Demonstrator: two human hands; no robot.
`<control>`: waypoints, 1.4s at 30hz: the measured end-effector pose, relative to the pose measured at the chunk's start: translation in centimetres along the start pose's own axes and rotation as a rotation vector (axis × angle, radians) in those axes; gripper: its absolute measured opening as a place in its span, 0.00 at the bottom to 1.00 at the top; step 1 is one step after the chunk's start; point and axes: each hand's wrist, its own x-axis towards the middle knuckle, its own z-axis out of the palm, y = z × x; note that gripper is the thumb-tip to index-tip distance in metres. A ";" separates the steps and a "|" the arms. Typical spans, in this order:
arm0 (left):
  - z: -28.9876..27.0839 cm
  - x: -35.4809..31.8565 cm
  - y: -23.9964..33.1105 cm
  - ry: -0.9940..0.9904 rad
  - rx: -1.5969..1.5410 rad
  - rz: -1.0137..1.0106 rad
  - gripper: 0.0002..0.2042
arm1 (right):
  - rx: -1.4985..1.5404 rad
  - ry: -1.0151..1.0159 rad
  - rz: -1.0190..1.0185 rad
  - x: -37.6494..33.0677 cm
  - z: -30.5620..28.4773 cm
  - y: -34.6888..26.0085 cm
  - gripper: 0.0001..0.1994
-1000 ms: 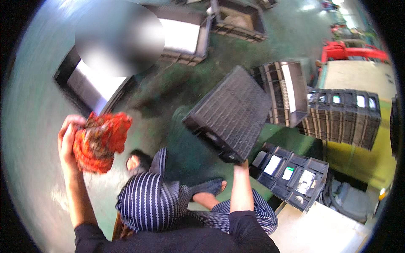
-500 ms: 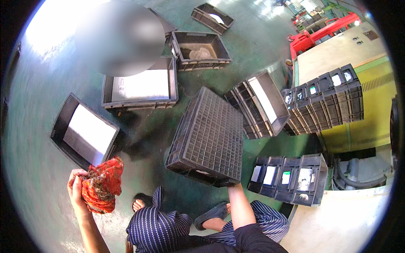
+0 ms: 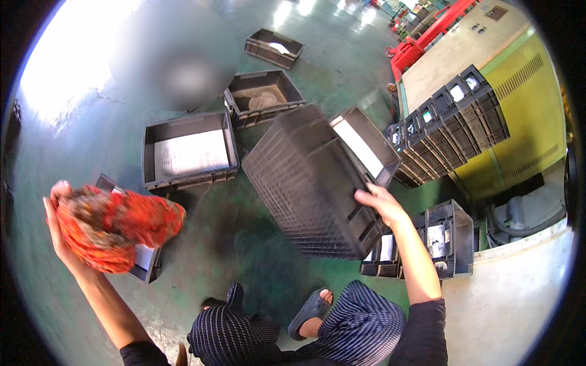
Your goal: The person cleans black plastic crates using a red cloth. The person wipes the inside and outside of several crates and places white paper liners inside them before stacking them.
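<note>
head camera, wide and curved at its rim: i look down on a green floor (image 3: pixel 220 256), scuffed and shiny, with hard white glare at the upper left. at the right stands a yellow-green cabinet (image 3: pixel 525 110) with slotted vents and a pale upper panel, a red machine part (image 3: pixel 406 58) beyond it. a pale flat surface (image 3: pixel 506 293) fills the lower right, and a grey blurred disc hides a patch at the upper left.

i see the left hand (image 3: pixel 56 230) closed on a red-orange cloth (image 3: pixel 140 222), bunched and crumpled, blotched brownish-grey, held up in front of a low crate (image 3: pixel 154 273) with something white inside. the right hand (image 3: pixel 390 208) grips a tilted crate (image 3: pixel 305 183) by its end, thumb on the outside wall; i can't tell how far the fingers wrap. this crate, dark grey and plastic-looking, sits between the two hands, its gridded face smeared by blur.

past it, i make out an open crate (image 3: pixel 210 178) with white printed sheets flat inside, a crate (image 3: pixel 268 116) with a brownish bottom, and a ribbed stack of crates (image 3: pixel 464 122) beside the cabinet. below are striped trousers (image 3: pixel 363 323), soft and folded, and a dark sandal (image 3: pixel 302 314).
</note>
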 end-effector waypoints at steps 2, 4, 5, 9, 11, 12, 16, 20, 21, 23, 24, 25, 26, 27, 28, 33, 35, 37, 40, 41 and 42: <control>2.6 1.6 -1.0 -0.193 0.771 0.216 0.22 | -0.379 -0.061 -0.208 -1.1 0.3 1.9 0.20; 3.6 3.2 -1.2 -0.344 1.181 0.211 0.23 | -0.714 -0.055 -0.399 -1.9 2.4 4.5 0.16; 4.6 3.5 -0.9 -0.244 1.217 0.348 0.23 | -0.930 0.005 -0.471 -2.7 2.8 5.9 0.15; 10.0 2.8 2.8 -0.128 0.680 0.374 0.24 | -1.036 0.016 -0.801 -1.0 2.6 11.8 0.12; 12.0 2.6 2.3 -0.174 0.644 0.236 0.22 | -1.082 0.005 -0.849 0.1 1.8 15.2 0.13; 13.5 2.8 1.7 -0.018 0.522 0.198 0.22 | -1.037 0.025 -0.875 1.2 1.9 17.6 0.13; 21.2 0.0 -1.8 0.085 0.572 0.378 0.21 | -0.834 0.009 -0.888 3.8 4.2 23.5 0.14; 21.8 -0.4 -10.0 -0.095 0.605 0.140 0.21 | -0.887 0.019 -0.863 3.6 2.7 28.0 0.15; 21.8 -0.7 -13.4 -0.158 0.547 0.000 0.20 | -0.894 0.017 -0.868 3.5 2.6 28.7 0.15; 19.9 -0.7 -20.1 -0.439 0.456 -0.275 0.21 | -0.945 -0.081 -0.769 3.8 3.0 29.2 0.16; 18.8 -0.6 -22.8 -0.624 0.663 -0.257 0.21 | -0.929 -0.071 -0.785 3.9 3.2 28.0 0.17; 18.0 -1.6 -26.0 -0.702 0.990 -0.128 0.21 | -0.936 -0.056 -0.783 3.7 2.3 27.4 0.17; 16.1 -1.8 -29.7 -0.754 0.846 -0.255 0.21 | -0.894 -0.065 -0.718 3.6 1.3 26.4 0.19; 14.2 -2.6 -32.7 -0.892 1.003 -0.122 0.23 | -0.830 -0.001 -0.653 3.6 0.6 25.9 0.19; 12.2 -2.9 -34.7 -0.968 1.135 -0.214 0.25 | -0.760 0.059 -0.590 3.9 0.2 25.8 0.19; 1.3 -2.0 -40.3 -0.282 1.693 0.390 0.29 | -0.565 0.004 -0.495 7.2 3.6 23.3 0.22; 0.1 -3.2 -40.2 -0.238 1.857 0.129 0.31 | -0.552 -0.048 -0.372 9.2 6.5 23.4 0.33; 0.0 -3.4 -39.4 -0.269 1.927 -0.257 0.31 | -0.648 -0.090 -0.328 11.5 9.1 23.2 0.40; 0.7 -3.2 -40.3 -0.537 2.129 -0.018 0.37 | -0.774 -0.040 -0.219 15.0 12.2 29.7 0.19; 1.3 -3.6 -39.9 -0.540 2.209 -0.077 0.35 | -0.904 -0.140 -0.376 14.5 12.1 28.6 0.11; 2.1 -3.7 -38.8 -0.510 2.088 0.056 0.31 | -0.768 -0.109 -0.436 14.7 11.2 28.5 0.06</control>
